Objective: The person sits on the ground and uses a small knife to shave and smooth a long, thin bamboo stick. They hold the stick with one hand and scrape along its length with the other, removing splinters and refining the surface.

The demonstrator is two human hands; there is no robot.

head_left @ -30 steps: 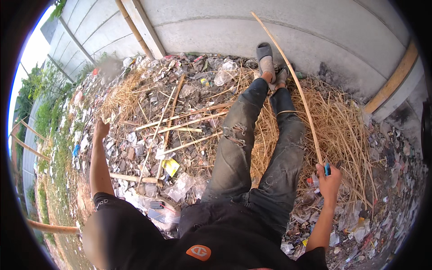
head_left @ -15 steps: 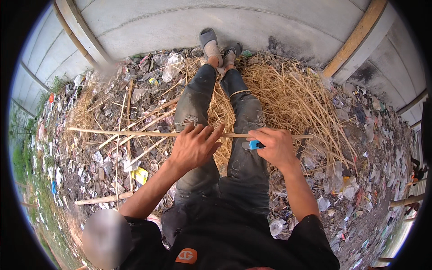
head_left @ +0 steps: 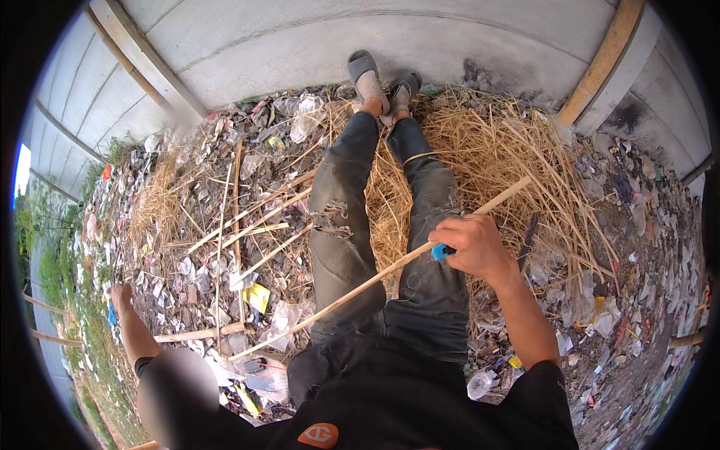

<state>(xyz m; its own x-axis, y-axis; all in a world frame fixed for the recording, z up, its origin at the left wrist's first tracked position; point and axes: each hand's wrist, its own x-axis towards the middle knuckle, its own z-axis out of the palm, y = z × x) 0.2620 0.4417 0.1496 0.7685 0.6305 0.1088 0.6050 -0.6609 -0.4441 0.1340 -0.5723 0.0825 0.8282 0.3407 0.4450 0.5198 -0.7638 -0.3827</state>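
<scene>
My right hand is closed around a long pale bamboo strip and a blue utility knife. Only the knife's blue end shows between the fingers. The strip slants over my legs, its far end above the straw at the right and its near end low at the left of my lap. Well out to the left, my left hand is off the strip, above the littered ground. It looks small and turned away there, and its fingers cannot be made out.
Several loose bamboo strips lie left of my legs, near a thicker stick. A heap of straw-like shavings spreads beside and between my outstretched legs. Plastic scraps litter the ground. A grey panel wall stands beyond my feet.
My left hand has let go of the strip and swung far left. In my right hand, the strip has tipped from level to slanting, its right end now farther away. My view has shifted slightly.
</scene>
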